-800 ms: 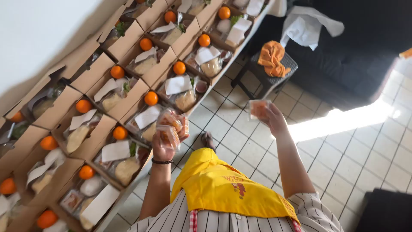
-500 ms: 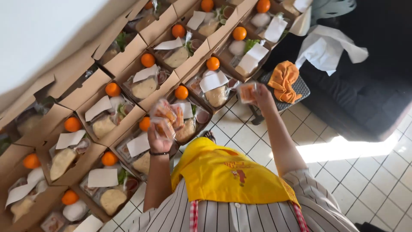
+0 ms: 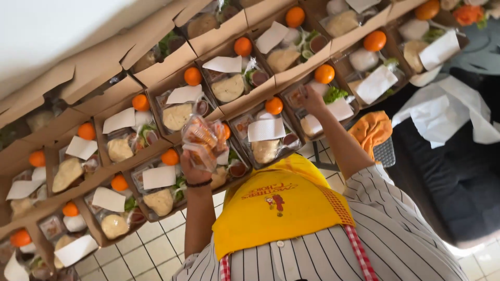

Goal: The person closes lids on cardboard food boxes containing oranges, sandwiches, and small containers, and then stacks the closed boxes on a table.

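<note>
Reaching up and forward, both arms extend from striped sleeves over a yellow apron (image 3: pixel 281 205) toward rows of open cardboard meal boxes (image 3: pixel 229 86).

Left arm: forearm raised near vertical, dark band at the wrist. Left hand (image 3: pixel 194 167) clenched around a stack of small clear sauce packets (image 3: pixel 202 140) with orange-red contents, fingers wrapped at the stack's lower end. Stack held just above a box in the near row, tilted.

Right arm: stretched further out and to the right, elbow nearly straight. Right hand (image 3: pixel 312 99) down inside a box, fingers resting on its contents beside a green leaf (image 3: pixel 335 94) and just under an orange (image 3: pixel 324 73). Cannot tell whether this hand grips anything; fingers look loosely curled.

Each box holds an orange, a white folded napkin (image 3: pixel 266 129), and wrapped pale food portions. Orange cloth (image 3: pixel 371 130) lies on a stool at right, near white paper (image 3: pixel 442 112) on a dark sofa.
</note>
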